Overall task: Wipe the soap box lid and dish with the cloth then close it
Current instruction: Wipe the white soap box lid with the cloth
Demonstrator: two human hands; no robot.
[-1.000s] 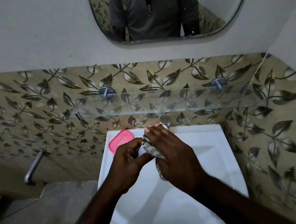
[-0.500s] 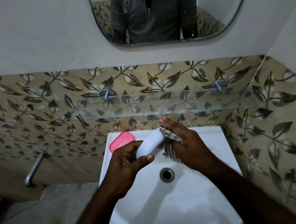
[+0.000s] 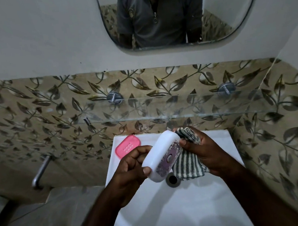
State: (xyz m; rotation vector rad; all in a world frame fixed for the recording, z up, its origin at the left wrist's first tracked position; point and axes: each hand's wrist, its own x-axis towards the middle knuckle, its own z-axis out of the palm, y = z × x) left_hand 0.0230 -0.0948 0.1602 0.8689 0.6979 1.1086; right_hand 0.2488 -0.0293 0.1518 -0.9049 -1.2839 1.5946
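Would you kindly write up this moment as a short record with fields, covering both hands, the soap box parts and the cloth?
left hand: left hand grips the white lid above the sink
right hand: right hand holds the striped cloth against the lid's side
dish: pink dish lies on the sink's back left corner, apart from both hands
box state: open, lid off the dish
below the lid: drain

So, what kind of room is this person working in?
Most likely a bathroom. A white washbasin with a drain sits under a wall mirror, a glass shelf is fixed to the leaf-patterned tiles between them, and a pink soap dish lies on the washbasin's back edge.
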